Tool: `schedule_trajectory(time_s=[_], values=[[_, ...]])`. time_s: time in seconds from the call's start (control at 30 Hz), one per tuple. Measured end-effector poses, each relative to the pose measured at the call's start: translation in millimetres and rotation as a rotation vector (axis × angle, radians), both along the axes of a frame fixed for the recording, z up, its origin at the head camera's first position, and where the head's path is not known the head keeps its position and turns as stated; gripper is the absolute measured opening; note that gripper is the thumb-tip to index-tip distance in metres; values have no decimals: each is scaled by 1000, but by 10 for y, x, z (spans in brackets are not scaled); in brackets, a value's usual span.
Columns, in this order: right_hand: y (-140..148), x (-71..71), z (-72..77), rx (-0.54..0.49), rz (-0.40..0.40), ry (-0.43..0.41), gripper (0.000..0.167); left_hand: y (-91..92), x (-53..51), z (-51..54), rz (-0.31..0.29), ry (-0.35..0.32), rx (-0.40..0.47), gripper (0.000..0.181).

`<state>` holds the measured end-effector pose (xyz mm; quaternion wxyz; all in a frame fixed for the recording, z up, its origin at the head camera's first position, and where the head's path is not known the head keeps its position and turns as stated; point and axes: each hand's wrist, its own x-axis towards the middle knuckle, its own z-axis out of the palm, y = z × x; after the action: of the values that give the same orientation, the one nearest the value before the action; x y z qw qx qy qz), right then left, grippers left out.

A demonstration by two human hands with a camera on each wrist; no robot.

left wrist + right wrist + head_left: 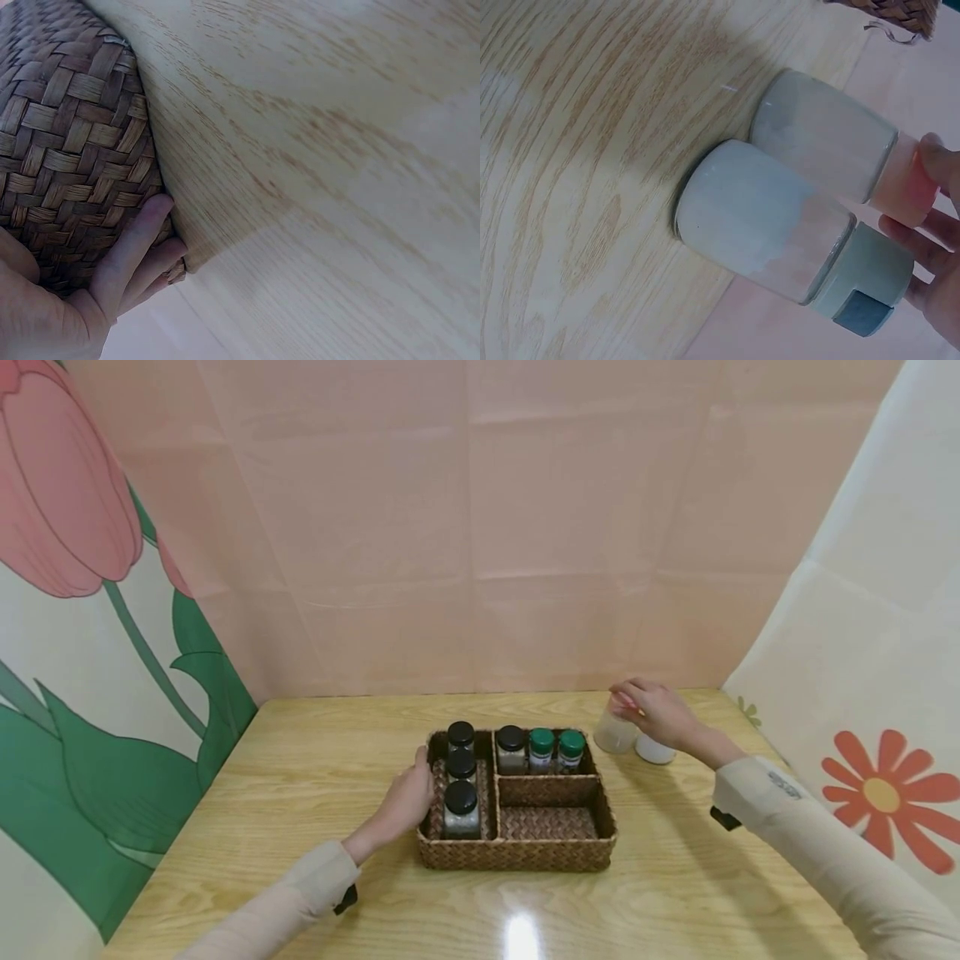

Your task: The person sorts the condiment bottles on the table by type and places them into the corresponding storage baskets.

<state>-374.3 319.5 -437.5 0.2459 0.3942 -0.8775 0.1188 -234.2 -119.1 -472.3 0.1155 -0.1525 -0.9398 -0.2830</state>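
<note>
A brown woven basket [517, 853] with compartments stands on the table. My left hand [408, 793] holds its left side, fingers [131, 251] lying along the outer wall; the inner side of that hold is hidden. Three black-lidded jars [461, 814] are in the left compartment. Another black-lidded jar [512, 752] and two green-lidded bottles [542, 752] fill the back right compartment. Beyond the basket's right side, my right hand [660, 714] pinches the pink cap of a clear glass jar [821, 139]. Beside it stands a glass jar with a pale cap [754, 210], partly filled with white contents.
The basket's front right compartment [551, 822] shows its bare woven bottom. A pink sheet [465, 527] hangs behind the wooden table [315, 777]. Flower-printed sheets flank it, with tulips [71, 485] on the left and a red flower [885, 797] on the right.
</note>
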Motion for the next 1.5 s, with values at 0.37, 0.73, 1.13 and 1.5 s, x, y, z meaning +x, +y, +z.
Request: schedule_trajectory(time_s=[0.37, 0.73, 1.13, 1.5], values=[[-12, -23, -16, -25, -8, -13, 35, 2, -20, -14, 17, -30, 6, 44], [-35, 19, 49, -47, -1, -12, 35, 3, -9, -17, -1, -3, 12, 41], [-83, 116, 150, -1, 21, -10, 34, -12, -37, -33, 3, 1, 3, 42], [-154, 252, 293, -21, 26, -46, 34, -13, -26, -40, -10, -1, 7, 43]])
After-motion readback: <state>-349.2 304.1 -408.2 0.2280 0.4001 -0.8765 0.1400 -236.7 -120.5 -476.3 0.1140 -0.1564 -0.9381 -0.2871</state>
